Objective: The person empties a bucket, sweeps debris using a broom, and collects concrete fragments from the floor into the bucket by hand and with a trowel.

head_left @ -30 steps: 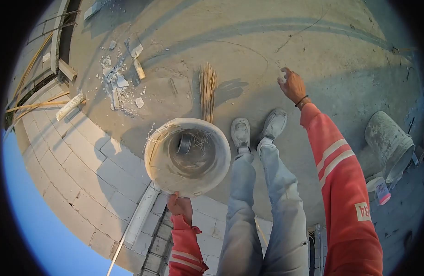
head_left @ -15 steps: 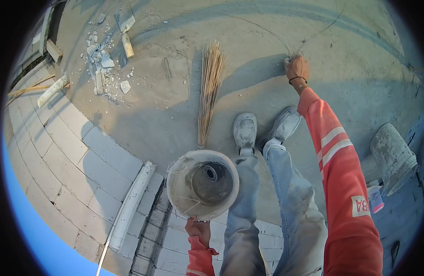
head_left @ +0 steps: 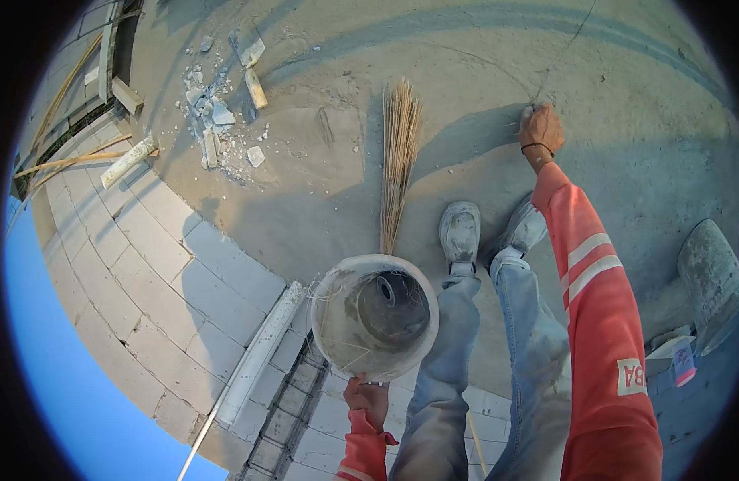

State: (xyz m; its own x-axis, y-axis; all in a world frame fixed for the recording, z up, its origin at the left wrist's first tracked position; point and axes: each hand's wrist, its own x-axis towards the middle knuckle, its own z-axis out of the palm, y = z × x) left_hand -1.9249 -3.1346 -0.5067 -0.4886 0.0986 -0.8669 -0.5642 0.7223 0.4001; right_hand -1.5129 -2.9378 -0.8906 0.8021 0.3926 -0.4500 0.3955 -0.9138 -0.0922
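Note:
My left hand grips the near rim of a grey, cement-stained bucket, tilted so that I look into it. Thin wires and a dark ring-shaped object lie inside. Out over the floor, my right hand is closed, fingers pinched together and pointing down; what they hold, if anything, is too small to make out. A thin dark line runs from near its fingertips across the floor; I cannot tell whether it is wire or a crack. A stick broom lies just beyond the bucket, bristle ends pointing away.
Broken plaster pieces litter the concrete floor at upper left. A block wall curves along the left, with a white pipe-like length beside it. Another dirty bucket lies at right, near a pink-and-white container.
The view has shifted, so most things appear farther right. My left hand still grips the bucket, and my right hand remains closed over the floor.

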